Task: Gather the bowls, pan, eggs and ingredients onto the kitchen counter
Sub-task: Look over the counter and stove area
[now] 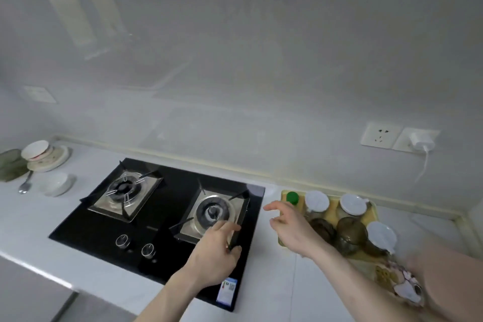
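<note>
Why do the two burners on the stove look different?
The left burner has a dark centre and is uncovered; the right burner has a shiny silver cap, and the left hand grips its black pan support at the near corner. The left burner sits farther back. Both sit in square steel trays with black supports on the black stove.

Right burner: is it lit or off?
Off, it seems: no flame shows at the right burner, nothing sits on it, and the left hand grips its support.

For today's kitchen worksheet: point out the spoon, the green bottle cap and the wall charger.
spoon [25, 185], head view, on its bowl.
green bottle cap [292, 196], head view, on its top.
wall charger [422, 143], head view, on its white body.
</note>
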The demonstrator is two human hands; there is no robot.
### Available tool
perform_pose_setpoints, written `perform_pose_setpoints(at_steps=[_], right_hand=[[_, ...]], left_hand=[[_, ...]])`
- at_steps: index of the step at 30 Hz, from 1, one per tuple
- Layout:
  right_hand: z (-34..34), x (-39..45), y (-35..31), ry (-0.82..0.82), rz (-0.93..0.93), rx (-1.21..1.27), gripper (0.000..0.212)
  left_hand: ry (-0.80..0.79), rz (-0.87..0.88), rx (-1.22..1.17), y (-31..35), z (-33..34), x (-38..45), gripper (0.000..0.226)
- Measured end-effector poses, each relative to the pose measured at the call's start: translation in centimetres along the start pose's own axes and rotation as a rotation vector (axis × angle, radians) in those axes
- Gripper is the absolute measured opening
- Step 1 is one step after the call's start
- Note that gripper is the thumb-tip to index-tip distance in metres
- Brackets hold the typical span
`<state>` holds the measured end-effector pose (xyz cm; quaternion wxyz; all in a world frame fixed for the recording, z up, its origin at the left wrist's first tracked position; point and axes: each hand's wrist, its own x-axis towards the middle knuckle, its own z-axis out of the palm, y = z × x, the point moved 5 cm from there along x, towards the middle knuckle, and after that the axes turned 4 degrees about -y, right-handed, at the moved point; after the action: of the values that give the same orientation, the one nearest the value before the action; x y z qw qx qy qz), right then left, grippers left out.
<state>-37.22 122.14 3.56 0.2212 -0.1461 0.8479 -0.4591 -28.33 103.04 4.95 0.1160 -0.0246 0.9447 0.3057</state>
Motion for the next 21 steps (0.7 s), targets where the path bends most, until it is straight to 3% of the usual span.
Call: perform_pose_setpoints(at_steps=[14, 21], right_hand=[[14.2, -5.8, -11.6, -0.186, -0.202, -0.172, 0.030], [28.3, -10.1, -20.7, -0.287, -0.348, -0.193, 0.033]], left_hand=[[0.248, -0.125, -0.006, -12.3, -6.2, -15.4, 0.047], [0.345, -0.295, 0.021, -22.7, -12.0, -31.6, 0.047]])
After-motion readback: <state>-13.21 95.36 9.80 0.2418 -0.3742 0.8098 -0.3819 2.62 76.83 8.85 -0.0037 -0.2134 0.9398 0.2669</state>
